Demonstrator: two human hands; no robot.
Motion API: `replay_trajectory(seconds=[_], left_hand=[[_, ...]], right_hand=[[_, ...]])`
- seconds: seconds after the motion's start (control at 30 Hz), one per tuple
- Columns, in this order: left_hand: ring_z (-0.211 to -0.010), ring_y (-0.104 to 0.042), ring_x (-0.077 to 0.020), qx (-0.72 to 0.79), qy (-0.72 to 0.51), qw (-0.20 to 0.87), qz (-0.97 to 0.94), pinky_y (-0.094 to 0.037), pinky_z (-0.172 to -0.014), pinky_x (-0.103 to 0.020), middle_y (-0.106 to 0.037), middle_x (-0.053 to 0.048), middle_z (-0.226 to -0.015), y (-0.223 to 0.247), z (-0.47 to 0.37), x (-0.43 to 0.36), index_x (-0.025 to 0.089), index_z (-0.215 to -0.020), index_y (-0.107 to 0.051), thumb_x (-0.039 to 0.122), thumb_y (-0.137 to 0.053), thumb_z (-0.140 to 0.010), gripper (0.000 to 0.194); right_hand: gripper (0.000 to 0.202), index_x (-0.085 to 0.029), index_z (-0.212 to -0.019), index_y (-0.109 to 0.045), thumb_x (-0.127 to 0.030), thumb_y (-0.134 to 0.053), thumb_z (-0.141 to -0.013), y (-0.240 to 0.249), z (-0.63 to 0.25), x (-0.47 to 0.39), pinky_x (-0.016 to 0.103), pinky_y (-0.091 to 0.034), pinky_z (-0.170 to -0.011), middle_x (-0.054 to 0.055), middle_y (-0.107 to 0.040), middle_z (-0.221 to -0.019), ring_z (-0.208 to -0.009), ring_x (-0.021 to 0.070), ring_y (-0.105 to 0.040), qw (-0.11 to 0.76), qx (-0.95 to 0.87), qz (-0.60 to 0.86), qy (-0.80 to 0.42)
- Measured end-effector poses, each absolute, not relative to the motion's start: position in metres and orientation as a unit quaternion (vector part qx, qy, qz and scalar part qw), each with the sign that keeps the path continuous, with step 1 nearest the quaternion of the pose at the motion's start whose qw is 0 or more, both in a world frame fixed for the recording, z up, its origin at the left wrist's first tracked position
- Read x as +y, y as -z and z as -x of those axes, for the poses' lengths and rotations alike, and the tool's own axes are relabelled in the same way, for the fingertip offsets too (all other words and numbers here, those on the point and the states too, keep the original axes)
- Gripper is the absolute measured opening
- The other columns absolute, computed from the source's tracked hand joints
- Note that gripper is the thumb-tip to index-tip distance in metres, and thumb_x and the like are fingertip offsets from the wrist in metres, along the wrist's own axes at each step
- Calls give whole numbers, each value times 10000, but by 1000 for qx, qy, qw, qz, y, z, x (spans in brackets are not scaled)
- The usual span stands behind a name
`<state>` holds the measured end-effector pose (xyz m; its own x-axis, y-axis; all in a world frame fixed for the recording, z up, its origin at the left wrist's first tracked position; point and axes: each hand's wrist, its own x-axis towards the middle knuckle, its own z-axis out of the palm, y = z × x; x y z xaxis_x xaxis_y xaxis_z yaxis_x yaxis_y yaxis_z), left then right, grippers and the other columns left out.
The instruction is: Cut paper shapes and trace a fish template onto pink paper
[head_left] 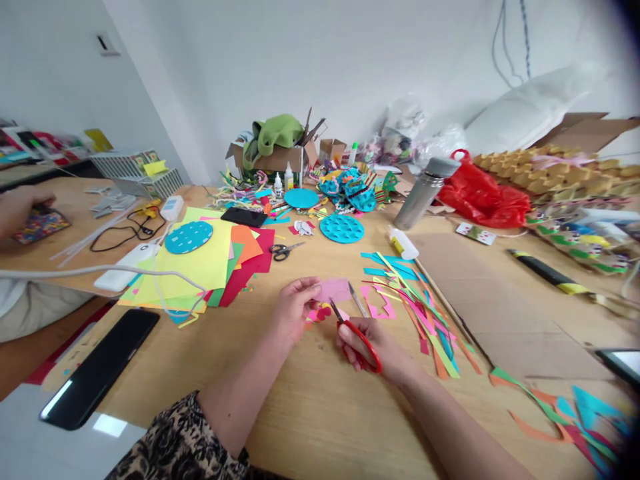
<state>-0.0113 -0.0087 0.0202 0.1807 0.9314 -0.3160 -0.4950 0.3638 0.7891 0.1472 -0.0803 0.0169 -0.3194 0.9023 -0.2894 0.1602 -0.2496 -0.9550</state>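
My left hand (pixel 296 308) pinches the left edge of a small pink sheet of paper (pixel 334 289) above the wooden table. A faint drawn or cut line shows on the paper. In my right hand (pixel 373 343) is a pair of red-handled scissors (pixel 367 352), its blades pointing up and left at the paper's lower edge. Whether the blades touch the paper I cannot tell. Small red and pink paper cutouts (pixel 320 313) lie just below the sheet. A pen-like stick (pixel 358 300) and a pink paper offcut (pixel 380 303) lie to the right.
Colored paper sheets (pixel 200 267) and black scissors (pixel 281 252) lie left. Paper strips (pixel 430 313), a glue bottle (pixel 404 244), a steel flask (pixel 423 195) and cardboard (pixel 480 300) are right. A phone (pixel 100 367) sits front left. Another person's hand (pixel 25 207) holds a patterned piece.
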Motion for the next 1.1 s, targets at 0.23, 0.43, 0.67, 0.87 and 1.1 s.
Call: replay_trajectory(seconds=[0.23,0.43,0.67,0.87,1.1], left_hand=[[-698,-592,-125,385,-462,744,-291,-427,-603,-232,-673,-72,-828,-22,11,-11,117,-856,-672,161,-765,-564,310],[-577,-513,-100,377,-394,761,-352,-349,-558,-232,-616,-33,-653,-23,10,-13,100,-751,-674,225,-784,-557,255],[-630,-560,-117,384,-384,767,-342,-397,-612,-235,-653,-44,-706,-27,10,-15,110,-755,-671,257,-851,-498,347],[-616,-569,-118,374,-385,767,-350,-419,-608,-242,-653,-49,-700,-29,10,-17,99,-764,-679,262,-854,-506,352],[-649,-594,-132,383,-400,764,-332,-441,-621,-256,-673,-62,-754,-25,9,-15,94,-782,-698,227,-839,-501,341]], right_hand=[[560,-184,-687,-509,-738,-578,-729,-21,-148,-77,197,-249,-353,-41,-518,-449,-347,72,-423,339,-500,510,-612],[540,-176,-709,-541,-713,-574,-755,-19,-150,-76,196,-237,-344,-45,-515,-432,-334,65,-392,344,-502,505,-612],[566,-180,-727,-563,-745,-545,-751,-18,-151,-78,196,-194,-325,-39,-499,-418,-318,62,-361,356,-486,488,-631],[551,-175,-766,-591,-717,-501,-808,-13,-151,-79,190,-188,-316,-44,-493,-396,-302,66,-336,380,-467,453,-658],[508,-170,-765,-599,-660,-499,-855,-12,-150,-82,178,-175,-314,-44,-482,-417,-326,68,-369,390,-427,418,-700]])
